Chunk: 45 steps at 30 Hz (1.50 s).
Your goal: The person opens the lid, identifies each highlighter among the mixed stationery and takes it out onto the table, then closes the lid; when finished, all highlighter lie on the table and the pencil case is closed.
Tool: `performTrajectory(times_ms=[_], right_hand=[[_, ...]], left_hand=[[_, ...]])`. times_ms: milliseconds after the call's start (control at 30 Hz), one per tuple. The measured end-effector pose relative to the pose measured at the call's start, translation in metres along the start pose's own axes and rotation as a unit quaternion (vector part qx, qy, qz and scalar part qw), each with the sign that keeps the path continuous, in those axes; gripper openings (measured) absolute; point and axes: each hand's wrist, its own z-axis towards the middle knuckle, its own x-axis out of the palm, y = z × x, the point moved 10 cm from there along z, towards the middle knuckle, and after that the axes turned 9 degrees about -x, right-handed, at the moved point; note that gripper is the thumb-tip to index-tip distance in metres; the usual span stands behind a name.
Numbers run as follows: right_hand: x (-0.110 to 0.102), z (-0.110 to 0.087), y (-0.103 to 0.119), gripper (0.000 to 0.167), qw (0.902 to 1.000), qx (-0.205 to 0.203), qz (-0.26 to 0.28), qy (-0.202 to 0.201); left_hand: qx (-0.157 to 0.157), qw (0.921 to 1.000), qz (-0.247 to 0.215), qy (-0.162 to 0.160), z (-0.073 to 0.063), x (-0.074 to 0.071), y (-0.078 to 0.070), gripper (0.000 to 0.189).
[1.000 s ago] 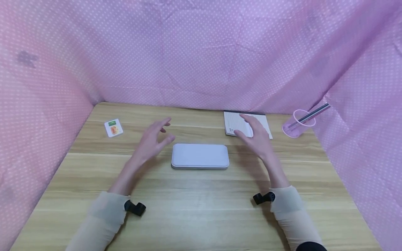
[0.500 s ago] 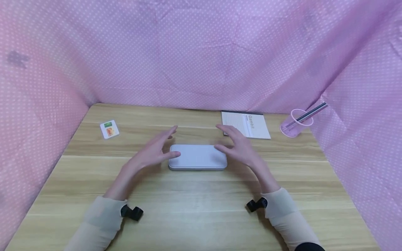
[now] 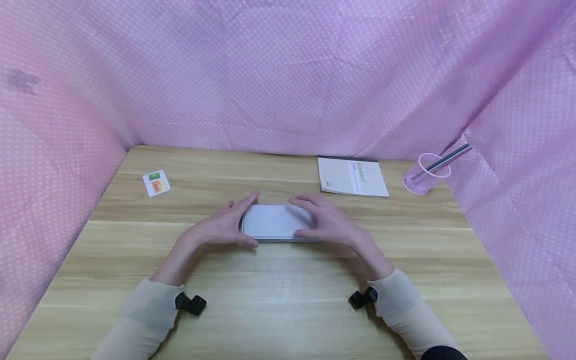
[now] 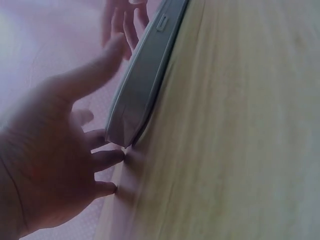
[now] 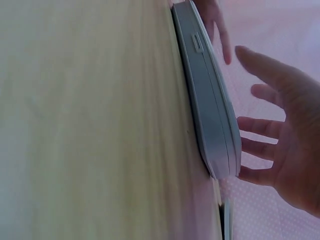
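A pale, flat case (image 3: pixel 272 222) with rounded corners lies lengthwise on the wooden table (image 3: pixel 279 305). Both wrist views show a small latch (image 4: pixel 162 23) on its near side. My left hand (image 3: pixel 225 226) stands around the left end, thumb in front of the near edge and fingers beyond the far corner. In the left wrist view its fingertips (image 4: pixel 118 156) are right at the case's end, close over the tabletop. My right hand (image 3: pixel 330 223) spreads over the right end, thumb overlapping the lid. The right wrist view shows the right fingers (image 5: pixel 260 149) extended beside the case (image 5: pixel 210 95).
A notepad (image 3: pixel 355 177) marked "Gambit" lies at the back, right of centre. Right of it stands a translucent pink cup (image 3: pixel 416 181) holding slim dark rods (image 3: pixel 452 156). A white square card (image 3: pixel 156 183) lies at left. A pink dotted curtain (image 3: pixel 279 80) surrounds the table's back and sides.
Both hands have moved inward and nearer the body, down to the two ends of the case. The right hand has come away from over the notepad. The case lies where it was.
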Motion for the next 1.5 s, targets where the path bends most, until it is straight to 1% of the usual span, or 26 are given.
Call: performTrajectory(times_ms=[67,233,433,667,867,1000,1067,1233,1500], right_hand=[[0.005,0.001,0.003,0.084,0.9999,-0.004,-0.006,0.015],[0.014,0.001,0.007,0.085,0.9990,-0.006,-0.017,0.041],[0.016,0.001,0.009,0.085,0.9984,-0.004,-0.019,0.053],[0.020,0.001,0.010,0.082,0.9963,-0.006,-0.044,0.074],[0.022,0.001,0.010,0.081,0.9950,-0.002,-0.053,0.084],[0.023,0.002,0.012,0.080,0.9939,-0.014,-0.066,0.087],[0.024,0.003,0.014,0.079,0.9924,-0.024,-0.081,0.089],[0.024,0.003,0.019,0.077,0.9879,-0.048,-0.118,0.090],[0.028,0.001,0.020,0.076,0.9799,-0.072,-0.155,0.104]], left_hand=[[-0.004,1.0000,-0.001,0.008,0.000,0.002,0.002,0.128],[0.002,1.0000,0.009,0.003,0.001,0.003,0.004,0.129],[0.001,0.9998,0.020,-0.005,0.002,0.001,0.003,0.122],[0.024,0.9989,0.040,-0.009,0.005,0.002,-0.003,0.111],[0.025,0.9985,0.048,-0.011,0.004,0.002,-0.003,0.110],[0.029,0.9983,0.049,-0.013,0.004,0.002,-0.002,0.109],[0.026,0.9984,0.049,-0.010,0.005,0.003,-0.001,0.110],[0.007,0.9990,0.043,-0.003,0.005,0.004,0.004,0.116],[-0.004,0.9988,0.048,-0.009,0.005,0.002,0.006,0.119]])
